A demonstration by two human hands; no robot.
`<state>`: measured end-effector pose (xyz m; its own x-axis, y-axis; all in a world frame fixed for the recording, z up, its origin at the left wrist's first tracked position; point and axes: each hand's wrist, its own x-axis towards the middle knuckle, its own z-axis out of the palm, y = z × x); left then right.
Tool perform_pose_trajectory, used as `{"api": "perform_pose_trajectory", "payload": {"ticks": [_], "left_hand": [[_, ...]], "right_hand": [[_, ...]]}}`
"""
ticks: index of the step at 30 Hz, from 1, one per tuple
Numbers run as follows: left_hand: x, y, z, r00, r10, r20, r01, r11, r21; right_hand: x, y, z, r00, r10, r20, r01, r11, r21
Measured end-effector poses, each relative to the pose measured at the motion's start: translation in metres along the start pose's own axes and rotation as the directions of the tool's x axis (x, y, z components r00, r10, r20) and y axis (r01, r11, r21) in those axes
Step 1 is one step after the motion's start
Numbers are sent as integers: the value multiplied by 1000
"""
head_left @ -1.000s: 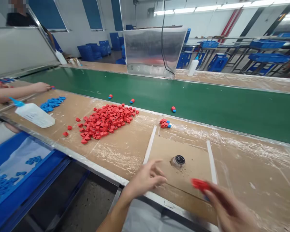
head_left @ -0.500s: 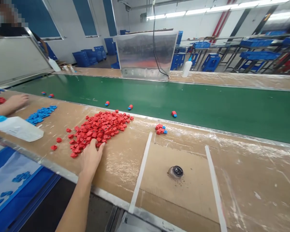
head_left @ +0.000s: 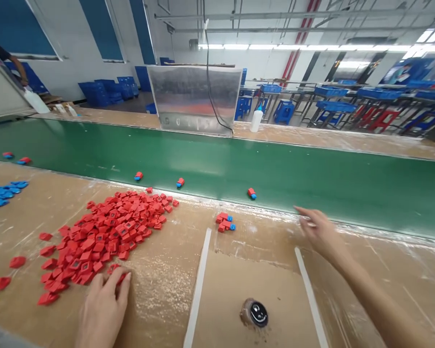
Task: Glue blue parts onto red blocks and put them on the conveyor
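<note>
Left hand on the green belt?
No, the left hand is beside the red pile on the bench, off the green conveyor belt.

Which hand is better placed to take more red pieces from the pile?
Probably the left hand: its fingers lie at the edge of the red pile, while the right hand hovers near the green belt, away from the pile.

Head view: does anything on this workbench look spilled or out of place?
Yes, mildly: a small clump of red and blue pieces sits alone near the green conveyor belt, apart from the big red pile, and a few stray red pieces lie left of that pile.
</note>
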<state>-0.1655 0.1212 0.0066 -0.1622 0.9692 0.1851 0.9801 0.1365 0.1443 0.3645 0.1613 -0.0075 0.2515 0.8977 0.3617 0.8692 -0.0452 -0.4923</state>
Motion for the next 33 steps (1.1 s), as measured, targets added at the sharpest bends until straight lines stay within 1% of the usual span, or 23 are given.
{"api": "perform_pose_trajectory", "payload": {"ticks": [3,5,6,7,9,11,13,14,16,18,19,21,23,25,27,30,31,33], "left_hand": [[-12,2,8,994,84,-68,-93,985,-145],[-19,3,11,986,134,-102,-156,957,-246],[-23,3,12,979,163,-118,-192,937,-292],[-27,4,13,972,193,-132,-227,915,-333],[-34,6,13,960,239,-147,-278,876,-394],[-42,9,10,954,268,-136,-301,850,-433],[-49,15,7,958,268,-101,-284,847,-449],[-51,18,5,966,244,-82,-255,860,-442],[-53,26,1,986,152,-61,-164,902,-400],[-52,32,-1,995,77,-59,-93,935,-343],[-51,35,-2,996,68,-58,-83,943,-322],[-50,38,-3,994,99,-51,-110,946,-306],[-50,39,-4,989,140,-55,-150,932,-329],[-53,40,-5,984,162,-69,-176,911,-372],[-58,41,-4,979,185,-82,-203,888,-413],[-67,44,-4,967,236,-99,-255,850,-461],[-69,46,-4,968,231,-100,-251,854,-457],[-73,50,-6,984,154,-91,-178,895,-409]], "right_hand": [[55,-20,44,995,-14,102,16,1000,-21],[82,-36,72,989,6,150,0,999,-41],[90,-41,81,985,29,167,-20,998,-52],[95,-44,85,982,54,180,-44,997,-62],[93,-44,81,975,100,201,-87,994,-70],[80,-37,63,969,129,211,-118,991,-64],[58,-31,38,966,151,210,-146,989,-41],[45,-29,24,965,158,210,-158,987,-20],[13,-29,-2,963,158,220,-171,984,40],[-24,-34,-26,960,124,250,-158,980,119],[-44,-39,-37,958,96,270,-148,972,180],[-84,-52,-56,951,32,309,-135,939,317],[-119,-69,-72,939,-36,341,-118,900,420],[-145,-88,-82,925,-108,364,-68,896,439],[-161,-106,-88,909,-174,380,5,914,407],[-169,-124,-88,892,-233,387,112,944,310],[-170,-128,-86,892,-244,380,144,951,273],[-169,-132,-81,895,-271,354,205,955,212]]}}
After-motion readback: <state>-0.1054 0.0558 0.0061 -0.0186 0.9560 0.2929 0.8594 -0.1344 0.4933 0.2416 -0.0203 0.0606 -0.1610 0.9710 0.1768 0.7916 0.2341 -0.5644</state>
